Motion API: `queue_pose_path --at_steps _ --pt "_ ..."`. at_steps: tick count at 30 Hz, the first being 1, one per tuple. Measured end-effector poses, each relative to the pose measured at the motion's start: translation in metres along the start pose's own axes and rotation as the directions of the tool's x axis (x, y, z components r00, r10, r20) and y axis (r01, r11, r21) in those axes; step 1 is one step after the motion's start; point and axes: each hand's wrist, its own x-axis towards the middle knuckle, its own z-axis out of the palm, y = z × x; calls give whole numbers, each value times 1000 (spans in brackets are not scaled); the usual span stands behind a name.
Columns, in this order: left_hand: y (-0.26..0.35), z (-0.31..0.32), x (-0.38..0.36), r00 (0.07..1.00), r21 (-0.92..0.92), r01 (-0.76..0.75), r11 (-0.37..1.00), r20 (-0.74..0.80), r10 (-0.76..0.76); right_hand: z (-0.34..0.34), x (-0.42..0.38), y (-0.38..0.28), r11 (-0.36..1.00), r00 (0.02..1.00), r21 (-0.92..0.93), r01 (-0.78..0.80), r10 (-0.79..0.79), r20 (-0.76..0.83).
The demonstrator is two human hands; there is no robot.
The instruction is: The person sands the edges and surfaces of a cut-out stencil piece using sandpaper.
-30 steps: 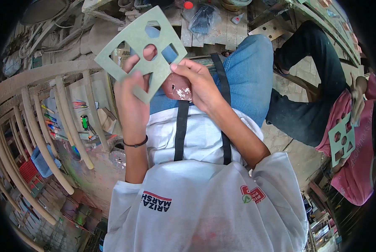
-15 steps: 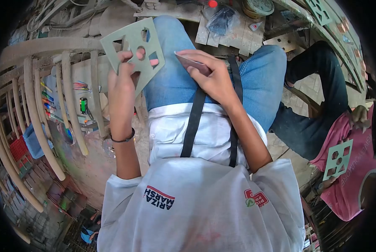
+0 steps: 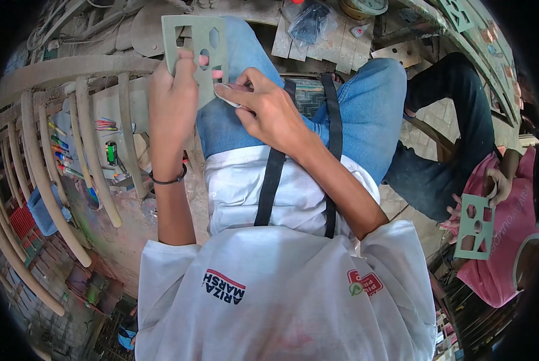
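Observation:
A pale green flat board (image 3: 198,37) with several cut-out shapes is held upright over my thigh. My left hand (image 3: 174,99) is closed around its lower left edge, with fingertips showing through the holes. My right hand (image 3: 270,108) pinches a folded piece of sandpaper (image 3: 226,96), brown on one face and pale at its edge. The sandpaper is right at the board's lower right edge.
To my right sits a person in a pink shirt (image 3: 504,253), holding a similar green board (image 3: 464,231). Wooden slats (image 3: 84,144) curve along my left, with pens (image 3: 105,124) beyond them. Ahead, a plastic bag (image 3: 310,25) lies on wooden boards (image 3: 341,45) near a bowl (image 3: 365,7).
My right hand has moved left and turned, bringing the sandpaper to the board's edge. The board has been turned more upright. The other person's board has shifted and turned too.

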Motion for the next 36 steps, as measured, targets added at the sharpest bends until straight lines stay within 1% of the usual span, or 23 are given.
queue_pose_path --at_steps 4,6,7,9,10,12,14,16,17,18,19,20,21,22,26,28,29,30,31,32,33,34,36 --pt "-7 2 4 996 89 -72 993 -40 75 5 0 9 998 999 -56 -21 19 -28" --pt "-6 -5 8 991 185 130 974 0 -132 6 0 6 1000 999 5 5 -5 -49" --pt "-8 -5 11 992 186 126 974 5 -130 6 1 8 1000 999 3 3 -3 -54" --pt "-13 -2 12 999 200 -15 980 -25 20 7 -3 10 1000 999 8 -8 9 -43" --pt "-15 0 15 999 198 -18 980 -28 24 6 -2 11 997 999 -77 -10 8 -33" --pt "-15 1 16 996 -55 87 995 -33 -88 3 0 7 994 1000 -106 12 -14 -18" --pt "-8 3 17 997 -35 68 997 -35 -69 1 4 8 989 999 -145 37 -40 -15" --pt "-3 3 12 996 -15 79 997 -39 -80 4 0 11 995 998 -83 55 -58 -38" --pt "0 1 13 992 149 123 981 -37 -119 4 0 12 995 997 -83 59 -62 -34" --pt "2 -1 14 987 310 159 937 -43 -153 4 3 14 988 999 -148 36 -38 -15" --pt "-2 -4 14 987 313 158 936 -41 -153 4 3 13 978 1000 -211 4 -4 -1" --pt "-9 -6 18 992 248 126 961 -15 -126 4 3 12 977 1000 -213 6 -7 -7" --pt "-8 -4 19 995 180 95 979 15 -100 2 3 9 989 999 -144 31 -35 -26" --pt "-6 -1 18 995 179 97 979 21 -102 1 1 8 996 997 -74 56 -59 -41" --pt "15 2 11 991 140 123 982 35 -129 1 2 19 988 1000 -149 -27 28 3" --pt "17 4 11 986 147 149 978 47 -157 -2 0 17 987 998 -146 62 -65 -13" --pt "15 7 16 995 125 82 989 54 -90 -2 2 20 987 998 -148 61 -63 -13" --pt "13 11 21 998 103 18 995 58 -25 -2 6 27 971 995 -215 102 -103 6" --pt "8 12 29 998 102 22 994 60 -29 -2 9 32 949 990 -280 142 -140 29" --pt "2 8 40 992 116 14 993 125 -28 -2 12 35 950 990 -278 141 -138 31" --pt "-1 4 49 982 129 -2 992 186 -22 -3 17 37 926 980 -324 193 -200 14" --pt "-3 1 58 983 127 -11 992 184 -12 -5 23 39 894 964 -374 245 -266 -3" --pt "-2 -3 67 941 285 11 958 320 -106 -8 28 41 880 962 -407 245 -274 -13"
